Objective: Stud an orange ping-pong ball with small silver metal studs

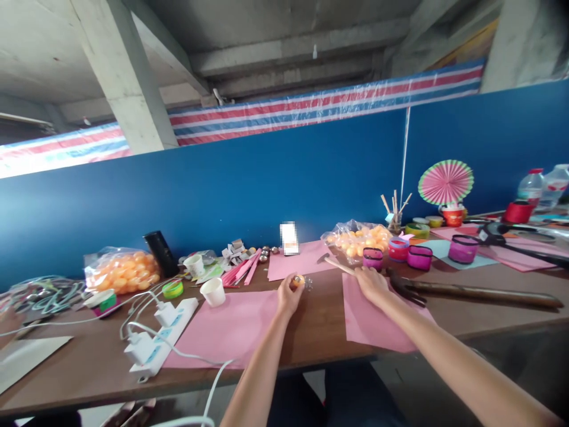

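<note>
My left hand [288, 295] is closed around a small orange ball-like piece [299, 281] above the brown table. Small shiny metallic bits [308, 283] lie just right of its fingers. My right hand [372, 284] grips the pale wooden handle of a small hammer [338, 264], whose head points left. Under my right forearm is a pink paper sheet [364, 323]. A large claw hammer [471, 292] lies close by on the right. Another pink sheet [231, 329] is left of my left hand.
A white power strip [165, 341] with plugs and cables sits left. White paper cups [213, 292], bags of orange balls [122, 273], pink-purple rings [419, 258] and a pink paper fan [447, 184] are around. A blue partition [249, 184] stands behind. Part of another person's hand [9, 323] shows far left.
</note>
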A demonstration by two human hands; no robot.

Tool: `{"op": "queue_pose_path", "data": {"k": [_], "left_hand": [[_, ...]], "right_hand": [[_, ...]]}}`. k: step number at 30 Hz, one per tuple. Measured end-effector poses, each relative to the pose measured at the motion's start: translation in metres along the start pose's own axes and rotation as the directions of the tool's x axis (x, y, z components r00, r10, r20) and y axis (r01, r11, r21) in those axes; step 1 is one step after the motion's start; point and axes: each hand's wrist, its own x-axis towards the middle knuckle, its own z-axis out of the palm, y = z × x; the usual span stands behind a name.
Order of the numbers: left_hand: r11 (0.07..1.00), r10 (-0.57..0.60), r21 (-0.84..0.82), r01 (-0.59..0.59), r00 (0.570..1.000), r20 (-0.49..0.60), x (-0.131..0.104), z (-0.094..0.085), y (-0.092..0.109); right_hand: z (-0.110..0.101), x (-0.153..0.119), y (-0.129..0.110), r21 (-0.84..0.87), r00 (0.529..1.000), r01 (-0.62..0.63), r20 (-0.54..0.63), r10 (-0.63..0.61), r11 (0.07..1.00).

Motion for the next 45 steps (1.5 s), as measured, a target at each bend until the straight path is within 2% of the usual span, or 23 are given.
{"op": "queue_pose_path", "data": {"k": [5,8,10,12,14,15,16,17,20,22,25,30,33,38,42,45], "left_hand": [[0.999,-0.016,0.029,0.016,1.0,-0.02,0.0,0.0,0.0],[0.999,-0.024,0.038,0.025,0.999,-0.036,0.001,0.0,-0.001],[0.999,-0.025,0.042,0.026,0.999,-0.04,0.001,-0.001,-0.001],[0.999,-0.027,0.042,0.028,0.999,-0.037,0.0,0.0,-0.001],[0.999,-0.032,0.041,0.034,0.999,-0.035,0.0,0.0,0.0],[0.998,-0.036,0.042,0.038,0.999,-0.037,0.0,0.001,0.0],[0.998,-0.041,0.043,0.043,0.998,-0.04,-0.001,0.001,0.001],[0.998,-0.045,0.046,0.047,0.998,-0.045,-0.001,0.001,0.001],[0.996,-0.059,0.058,0.062,0.997,-0.058,-0.001,0.001,0.002],[0.996,-0.062,0.068,0.065,0.997,-0.055,0.0,0.0,0.003],[0.995,-0.062,0.078,0.064,0.997,-0.037,0.0,0.0,0.004],[0.994,-0.054,0.093,0.056,0.998,-0.029,0.0,-0.002,0.007],[0.994,-0.053,0.095,0.055,0.998,-0.019,-0.001,-0.002,0.007],[0.994,-0.047,0.102,0.05,0.998,-0.031,0.0,-0.001,0.005],[0.994,-0.046,0.098,0.048,0.999,-0.021,0.0,-0.002,0.005],[0.994,-0.045,0.096,0.047,0.999,-0.017,0.0,-0.002,0.006]], "right_hand": [[-0.008,0.002,-0.002,0.068,1.0,-0.01,-0.028,0.012,0.998],[-0.011,-0.01,-0.005,0.196,0.999,-0.021,0.037,0.014,0.98],[-0.013,-0.024,-0.01,0.304,0.995,-0.001,0.093,-0.028,0.953],[-0.016,-0.041,-0.015,0.455,0.983,0.031,0.146,-0.109,0.89],[-0.021,-0.057,-0.019,0.697,0.933,0.016,0.248,-0.262,0.717],[-0.023,-0.063,-0.02,0.74,0.909,0.015,0.271,-0.318,0.672],[-0.026,-0.069,-0.021,0.747,0.899,0.043,0.261,-0.353,0.663],[-0.027,-0.074,-0.02,0.706,0.907,0.105,0.221,-0.359,0.7],[-0.024,-0.082,-0.02,0.445,0.934,0.3,0.043,-0.355,0.844],[-0.017,-0.084,-0.022,0.336,0.931,0.339,0.017,-0.366,0.879],[-0.007,-0.083,-0.025,0.32,0.925,0.344,0.046,-0.377,0.883],[0.004,-0.08,-0.028,0.346,0.941,0.332,-0.054,-0.335,0.877],[0.009,-0.082,-0.029,0.307,0.937,0.339,-0.03,-0.347,0.889],[0.012,-0.081,-0.031,0.286,0.939,0.342,-0.074,-0.335,0.895],[0.011,-0.079,-0.033,0.325,0.933,0.344,-0.013,-0.359,0.881],[0.011,-0.08,-0.034,0.323,0.943,0.325,-0.041,-0.33,0.889]]}}
